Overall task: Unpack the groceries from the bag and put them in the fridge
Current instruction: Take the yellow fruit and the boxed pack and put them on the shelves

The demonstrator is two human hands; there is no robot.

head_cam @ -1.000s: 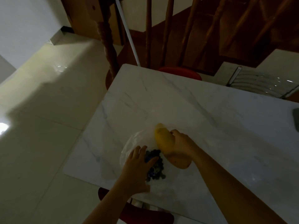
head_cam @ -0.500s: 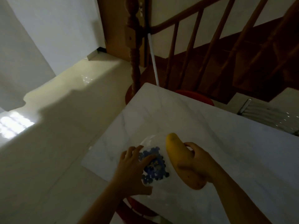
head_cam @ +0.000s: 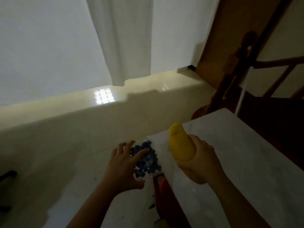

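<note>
The right hand's fingers (head_cam: 199, 146) are curled round the lower half of a yellow mango (head_cam: 180, 148), thumb on the near side and the other fingers wrapped over the far side, so the fruit is gripped firmly in the right hand (head_cam: 199, 163). The mango's long axis runs from the palm up and away, tilted slightly left; its rounded free end points toward the far edge of the counter (head_cam: 246, 170) and the wall beyond, while its other end sits against the heel of the hand. It is held above the counter's left corner, not resting on it.

The left hand's fingers (head_cam: 126, 145) are loosely spread and bent over a clear plastic box of blueberries (head_cam: 146, 159), with the thumb lying across the top of the box and the other fingertips on its far left edge. The left hand (head_cam: 122, 167) grips the box just past the counter's left edge, over the pale floor (head_cam: 49, 145). The box lies roughly flat, its longer side running away from the person, and the dark blue berries show through the lid. The two hands are just beside each other, the box left of the mango.

Below the box, a red chair seat (head_cam: 162, 185) shows at the counter's edge. A wooden stair rail (head_cam: 233, 66) stands at the upper right.
</note>
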